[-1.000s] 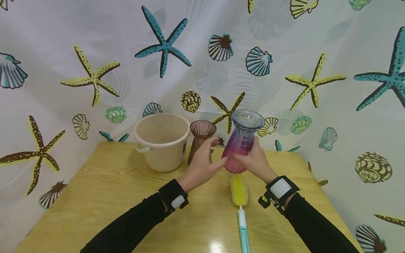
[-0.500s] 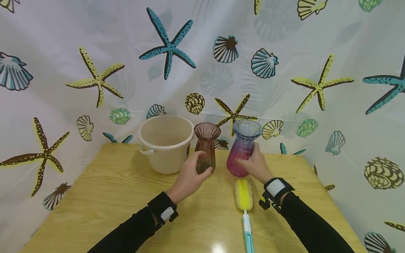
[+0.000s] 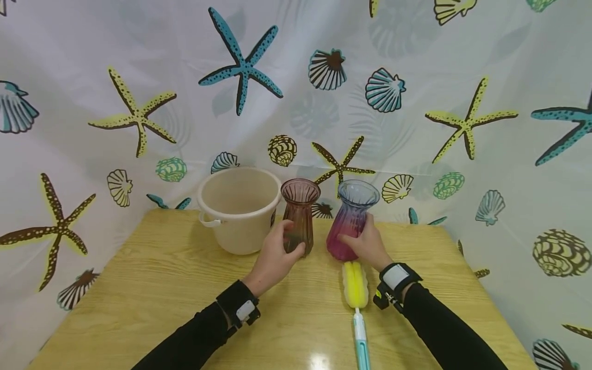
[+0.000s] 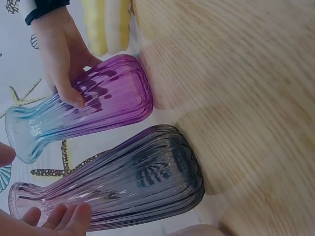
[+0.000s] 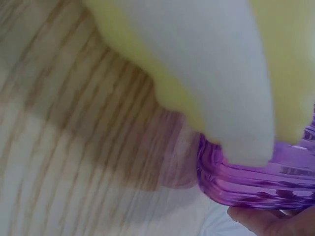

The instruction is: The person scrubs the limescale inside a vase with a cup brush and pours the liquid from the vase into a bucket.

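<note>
A brown-grey ribbed glass vase stands on the table, right of a cream bucket. My left hand is around its lower front, thumb and fingers spread; in the left wrist view the fingers lie over its side and the thumb is apart from it. My right hand holds a second ribbed vase, blue at the rim and pink-purple below, thumb across its front. That vase's base is down at the tabletop. A yellow-and-white sponge bottle brush lies just in front of it.
The wooden table meets a hanging curtain printed with starfish and shells at its back and sides. The brush's teal handle points toward the near edge.
The right hand has lowered the blue-and-purple vase to the table. My left hand has moved from beside that vase, left and down, to the brown-grey vase.
</note>
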Motion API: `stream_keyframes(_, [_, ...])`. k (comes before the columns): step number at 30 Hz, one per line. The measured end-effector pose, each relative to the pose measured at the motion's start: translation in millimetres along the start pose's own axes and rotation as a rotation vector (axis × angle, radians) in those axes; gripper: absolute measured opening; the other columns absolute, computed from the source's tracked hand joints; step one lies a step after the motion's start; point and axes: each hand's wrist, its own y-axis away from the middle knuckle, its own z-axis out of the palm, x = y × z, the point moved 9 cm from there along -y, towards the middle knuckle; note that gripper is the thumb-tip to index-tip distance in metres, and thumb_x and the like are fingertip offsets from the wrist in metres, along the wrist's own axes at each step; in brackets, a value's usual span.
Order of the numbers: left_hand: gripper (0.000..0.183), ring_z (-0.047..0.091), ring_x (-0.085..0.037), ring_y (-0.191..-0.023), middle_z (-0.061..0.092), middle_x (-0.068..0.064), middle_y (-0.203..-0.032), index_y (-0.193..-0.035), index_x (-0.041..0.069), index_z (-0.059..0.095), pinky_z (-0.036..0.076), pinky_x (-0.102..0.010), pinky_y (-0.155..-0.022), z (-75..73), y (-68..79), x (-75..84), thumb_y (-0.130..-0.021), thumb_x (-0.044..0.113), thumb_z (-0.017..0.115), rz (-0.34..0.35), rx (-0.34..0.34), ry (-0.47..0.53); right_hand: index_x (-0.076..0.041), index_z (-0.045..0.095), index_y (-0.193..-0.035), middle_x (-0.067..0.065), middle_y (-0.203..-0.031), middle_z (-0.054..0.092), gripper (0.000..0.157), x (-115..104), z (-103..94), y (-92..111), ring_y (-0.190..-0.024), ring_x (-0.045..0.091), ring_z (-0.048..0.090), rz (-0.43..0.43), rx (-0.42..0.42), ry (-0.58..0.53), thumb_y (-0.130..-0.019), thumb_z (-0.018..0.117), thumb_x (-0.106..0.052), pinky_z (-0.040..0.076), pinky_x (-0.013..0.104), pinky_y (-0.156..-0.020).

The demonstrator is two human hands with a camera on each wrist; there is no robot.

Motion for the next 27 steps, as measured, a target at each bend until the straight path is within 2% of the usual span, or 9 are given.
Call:
stream_keyframes(6, [0.061, 0.041, -0.02, -0.117, 0.043, -0.011, -0.133, -0.137, 0.006, 0.035, 0.042, -0.048, -0.096, 0.1, -6.3, -7.9, -0.088, 0.029, 0.064, -0.047, 0.026, -0.012, -0.004, 0.015, -0.143, 0.024, -0.131, 0.044, 0.095, -2, -1.6, 2, -0.115, 0.033, 0.046, 0.019, -0.011, -0.011, -0.078, 0.078, -0.032, 0.039, 0.054, -0.099])
stream_keyframes(10, [0.069, 0.037, -0.021, -0.123, 0.039, -0.013, -0.137, -0.141, 0.004, 0.03, 0.038, -0.048, -0.101, 1.2, -11.1, -13.3, -0.087, 0.03, 0.064, -0.071, 0.042, -0.011, -0.004, 0.007, -0.147, 0.026, -0.136, 0.039, 0.104, -6, -2.0, 5, -0.119, 0.034, 0.041, 0.041, -0.048, 0.028, -0.078, 0.077, -0.038, 0.036, 0.054, -0.101])
stream_keyframes(13, [0.073, 0.036, -0.023, -0.124, 0.037, -0.016, -0.139, -0.143, 0.002, 0.027, 0.038, -0.049, -0.101, 3.3, -12.0, -16.8, -0.086, 0.027, 0.066, -0.084, 0.06, 0.003, -0.001, -0.002, -0.149, 0.03, -0.14, 0.036, 0.113, -9, -4.0, 13, -0.122, 0.037, 0.039, 0.067, -0.073, 0.13, -0.079, 0.075, -0.045, 0.035, 0.055, -0.101])
stream_keyframes(17, [0.076, 0.035, -0.022, -0.123, 0.036, -0.017, -0.139, -0.144, 0.001, 0.025, 0.037, -0.049, -0.101, 5.8, -15.1, -19.9, -0.085, 0.024, 0.068, -0.099, 0.087, 0.017, 0.005, -0.001, -0.149, 0.033, -0.138, 0.038, 0.112, -18, -13.1, 31, -0.118, 0.042, 0.043, 0.119, -0.072, 0.33, -0.081, 0.069, -0.052, 0.042, 0.057, -0.094])
stream_keyframes(20, [0.079, 0.034, -0.019, -0.124, 0.035, -0.016, -0.14, -0.145, 0.003, 0.024, 0.037, -0.047, -0.102, 6.9, -19.5, -22.2, -0.084, 0.024, 0.069, -0.116, 0.09, 0.014, 0.007, 0.025, -0.144, 0.029, -0.13, 0.051, 0.094, -30, -22.7, 42, -0.107, 0.04, 0.053, 0.106, -0.033, 0.469, -0.084, 0.064, -0.054, 0.051, 0.056, -0.081])
stream_keyframes(23, [0.08, 0.033, -0.018, -0.123, 0.034, -0.017, -0.141, -0.145, 0.004, 0.023, 0.037, -0.048, -0.102, 8.1, -23.3, -25.4, -0.084, 0.025, 0.07, -0.136, 0.081, 0.003, 0.003, 0.054, -0.121, 0.02, -0.105, 0.066, 0.065, -51, -27.4, 51, -0.084, 0.031, 0.061, 0.005, 0.03, 0.555, -0.086, 0.063, -0.05, 0.056, 0.048, -0.065])
stream_keyframes(25, [0.08, 0.035, -0.02, -0.122, 0.035, -0.017, -0.14, -0.145, 0.005, 0.023, 0.038, -0.048, -0.101, 9.4, -25.2, -28.0, -0.084, 0.025, 0.07, -0.144, 0.072, 0.0, -0.001, 0.061, -0.103, 0.013, -0.087, 0.067, 0.047, -69, -22.8, 57, -0.069, 0.024, 0.059, -0.105, 0.049, 0.565, -0.087, 0.065, -0.045, 0.054, 0.041, -0.056])
stream_keyframes(27, [0.08, 0.037, -0.021, -0.121, 0.037, -0.018, -0.139, -0.145, 0.004, 0.023, 0.039, -0.048, -0.099, 10.6, -27.4, -31.6, -0.084, 0.025, 0.07, -0.154, 0.063, -0.005, -0.005, 0.061, -0.095, 0.007, -0.078, 0.064, 0.036, -87, -12.8, 60, -0.063, 0.019, 0.055, -0.216, 0.043, 0.55, -0.087, 0.067, -0.039, 0.052, 0.038, -0.053])
